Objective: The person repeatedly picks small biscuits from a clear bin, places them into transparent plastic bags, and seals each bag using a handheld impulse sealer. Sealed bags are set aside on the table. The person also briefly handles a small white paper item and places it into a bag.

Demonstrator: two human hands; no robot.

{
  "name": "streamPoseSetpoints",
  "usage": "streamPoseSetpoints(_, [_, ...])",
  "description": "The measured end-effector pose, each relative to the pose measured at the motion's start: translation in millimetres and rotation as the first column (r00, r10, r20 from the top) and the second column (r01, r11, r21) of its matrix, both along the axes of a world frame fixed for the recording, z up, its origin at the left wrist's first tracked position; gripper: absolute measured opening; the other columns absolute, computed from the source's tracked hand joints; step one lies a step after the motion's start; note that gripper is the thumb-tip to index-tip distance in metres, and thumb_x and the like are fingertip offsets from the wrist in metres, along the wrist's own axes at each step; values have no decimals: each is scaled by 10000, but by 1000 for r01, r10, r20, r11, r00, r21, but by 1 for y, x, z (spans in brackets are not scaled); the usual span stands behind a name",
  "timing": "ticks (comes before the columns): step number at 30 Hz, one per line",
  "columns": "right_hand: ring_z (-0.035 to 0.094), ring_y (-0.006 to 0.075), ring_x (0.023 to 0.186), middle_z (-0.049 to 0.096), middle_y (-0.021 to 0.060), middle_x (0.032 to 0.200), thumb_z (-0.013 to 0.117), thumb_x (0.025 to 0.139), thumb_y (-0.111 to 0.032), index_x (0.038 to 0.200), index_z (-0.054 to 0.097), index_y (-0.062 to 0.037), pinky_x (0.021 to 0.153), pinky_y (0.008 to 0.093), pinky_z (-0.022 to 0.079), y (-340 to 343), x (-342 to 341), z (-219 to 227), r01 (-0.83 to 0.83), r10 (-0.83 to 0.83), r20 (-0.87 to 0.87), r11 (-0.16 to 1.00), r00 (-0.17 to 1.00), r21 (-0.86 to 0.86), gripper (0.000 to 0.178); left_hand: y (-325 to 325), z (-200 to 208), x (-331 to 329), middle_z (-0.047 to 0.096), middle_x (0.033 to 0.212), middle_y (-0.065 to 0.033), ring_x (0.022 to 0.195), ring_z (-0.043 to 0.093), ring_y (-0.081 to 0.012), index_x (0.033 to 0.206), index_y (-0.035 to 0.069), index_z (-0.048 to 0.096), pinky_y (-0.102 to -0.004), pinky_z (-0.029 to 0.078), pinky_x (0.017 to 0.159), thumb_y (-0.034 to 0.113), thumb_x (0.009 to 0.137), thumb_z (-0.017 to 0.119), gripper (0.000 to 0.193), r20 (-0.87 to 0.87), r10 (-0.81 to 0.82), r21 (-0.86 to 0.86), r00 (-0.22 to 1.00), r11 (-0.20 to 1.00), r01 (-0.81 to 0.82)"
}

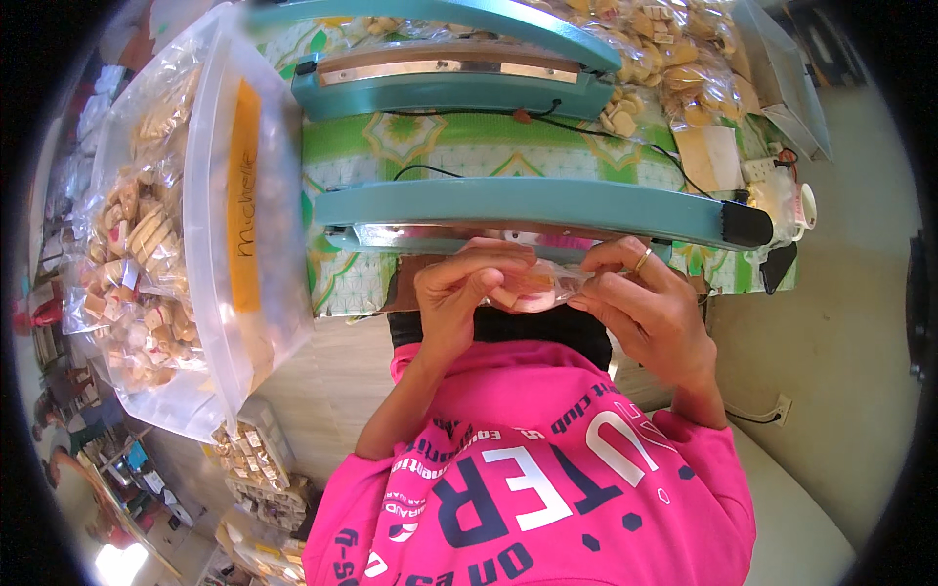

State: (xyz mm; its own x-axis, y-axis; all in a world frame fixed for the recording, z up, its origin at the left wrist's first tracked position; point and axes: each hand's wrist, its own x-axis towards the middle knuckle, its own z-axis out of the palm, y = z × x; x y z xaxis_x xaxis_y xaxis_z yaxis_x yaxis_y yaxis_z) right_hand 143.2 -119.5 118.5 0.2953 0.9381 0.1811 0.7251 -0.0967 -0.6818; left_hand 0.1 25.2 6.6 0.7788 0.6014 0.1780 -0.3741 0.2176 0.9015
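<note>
A small clear plastic bag (535, 295) with pale, pinkish pieces inside is stretched between my two hands at the table's near edge. My left hand (459, 298) grips the bag's filled end, thumb on top. At the other end, the fingers of my right hand (640, 308), one wearing a ring, pinch the gathered loose plastic. Just beyond my hands lies a teal bag heat sealer (547, 207), its long arm running left to right. The bag is close to its front edge; whether they touch I cannot tell.
Another teal heat sealer (449, 88) lies farther back, with black cords across the green patterned tablecloth (410, 142). A translucent bin (210, 195) of bagged tan pieces stands at left. More bagged pieces (674, 59) pile up at far right, near a white cup (806, 207).
</note>
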Motion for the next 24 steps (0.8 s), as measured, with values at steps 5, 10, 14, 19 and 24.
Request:
streamPoseSetpoints(5, [648,271,801,629,139,1027,734,736,6,936,669,-7,644,335,536,-5,4,-11,-31,2,131,974,991,224,211,-4,22,-3,728,960,-155,889,681,-203,973,-42,729,-307,526,806,215,939,661,268,-40,111,-74,993,991,-114])
streamPoseSetpoints(10, [670,292,806,659,183,1064,807,649,36,976,701,-13,642,361,542,-1,4,-25,-128,-16,313,892,949,433,347,-3,31,0,719,893,-158,875,685,-256,880,-37,716,-378,537,815,411,906,680,450,-155,219,4,963,975,-221])
streamPoseSetpoints(14, [658,278,766,625,159,1075,827,663,-62,837,674,-17,636,338,534,8,8,-20,-145,103,124,906,987,397,237,-1,35,3,713,868,-156,850,682,-256,836,-23,719,-374,536,789,406,910,674,438,-65,150,-32,986,988,-153])
streamPoseSetpoints(19, [628,264,868,583,125,1151,871,639,-138,843,680,-58,685,345,524,12,5,-11,-275,253,108,902,961,331,291,4,33,-1,714,842,-124,773,668,-184,868,-29,726,-279,525,702,290,916,688,325,-157,12,-72,988,997,-23])
streamPoseSetpoints(24, [606,244,814,587,122,1141,873,655,-159,813,674,-50,682,329,509,8,5,-12,-280,268,83,897,960,343,277,4,26,0,713,859,-143,769,679,-198,867,-33,719,-275,534,675,280,915,692,317,-35,-18,-144,999,990,13])
